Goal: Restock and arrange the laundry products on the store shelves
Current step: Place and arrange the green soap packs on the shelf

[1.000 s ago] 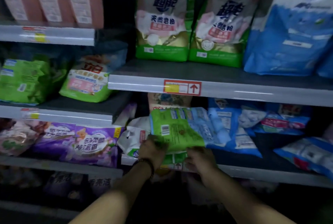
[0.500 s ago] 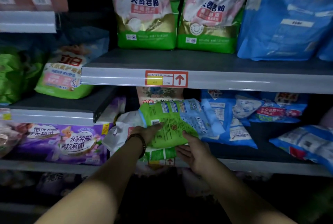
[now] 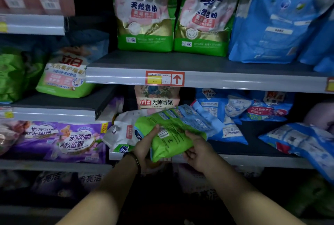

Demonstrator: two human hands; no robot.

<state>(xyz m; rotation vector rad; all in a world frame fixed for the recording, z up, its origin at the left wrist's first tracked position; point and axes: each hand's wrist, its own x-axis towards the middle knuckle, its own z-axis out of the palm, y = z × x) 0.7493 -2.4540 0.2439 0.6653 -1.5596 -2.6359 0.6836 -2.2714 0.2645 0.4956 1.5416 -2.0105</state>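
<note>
Laundry powder pouch (image 3: 173, 134), a soft green-and-blue pack, was held at the front edge of the lower shelf (image 3: 253, 160), tilted so that its green end hung over the lip toward the person and its blue end pointed back into the bay. Left hand (image 3: 146, 145) was closed around the pouch's left edge, thumb on the printed back face and the remaining fingers underneath; a beaded bracelet (image 3: 134, 159) sat at that wrist. Right hand (image 3: 197, 150) was cupped under the lower right corner, fingers partly curled, bearing the weight. A two-hand hold suited a limp, powder-filled pack, which would likely sag or fold if gripped at one point only. The barcode side faced up, so the pouch probably needed turning before it could show its front like the upright floral pouch (image 3: 157, 100) standing behind it. A white pouch (image 3: 122, 136) lay slumped just left of the held pack, touching or nearly touching it, and blue pouches (image 3: 226, 116) lay flat to the right, one partly beneath the held pack's blue end. This bay appeared disordered, so the step in hand was judged to be straightening or re-seating stock. Above, tall green-based bags (image 3: 144, 16) stood upright behind a red price tag (image 3: 164, 78).
</note>
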